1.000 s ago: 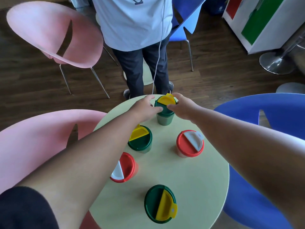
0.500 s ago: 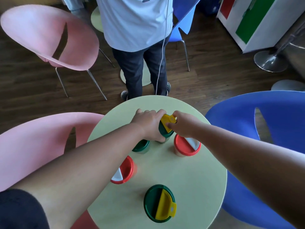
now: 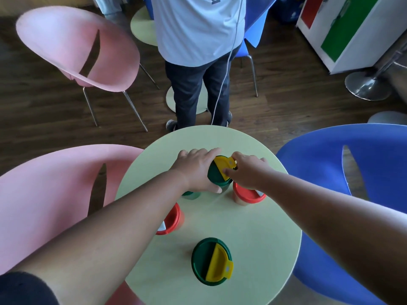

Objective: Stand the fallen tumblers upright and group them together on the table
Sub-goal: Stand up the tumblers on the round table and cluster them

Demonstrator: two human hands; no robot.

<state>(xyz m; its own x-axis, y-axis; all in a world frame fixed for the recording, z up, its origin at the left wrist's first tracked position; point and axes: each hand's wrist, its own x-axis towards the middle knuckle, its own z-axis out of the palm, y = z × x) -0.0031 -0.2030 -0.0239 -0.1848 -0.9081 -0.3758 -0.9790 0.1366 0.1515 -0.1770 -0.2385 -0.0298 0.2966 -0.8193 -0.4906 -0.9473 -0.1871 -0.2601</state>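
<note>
A green-lidded tumbler (image 3: 219, 172) with a yellow flap is held tilted toward the far edge of the tabletop (image 3: 253, 227), just above the surface; whether its base touches cannot be told. The left hand (image 3: 196, 170) is wrapped round its body, fingers curled over the far side and thumb at the near side, while the right hand (image 3: 246, 170) pinches the lid's yellow flap between thumb and fingertips. A red-lidded tumbler (image 3: 247, 195) is seen upright just beside it under the right wrist, and a second green-lidded tumbler (image 3: 191, 194) is largely hidden beneath the left hand. Another red-lidded tumbler (image 3: 170, 220) is partly covered by the left forearm near the left edge, and a green tumbler (image 3: 211, 261) stands apart toward the near edge. The grouping is judged unfinished. If the held tumbler is set down while tilted, it may topple or knock the red-lidded neighbour. A pull on the flap could open the lid. The left forearm, passing close over the partly covered tumbler, could brush and tip it.
</note>
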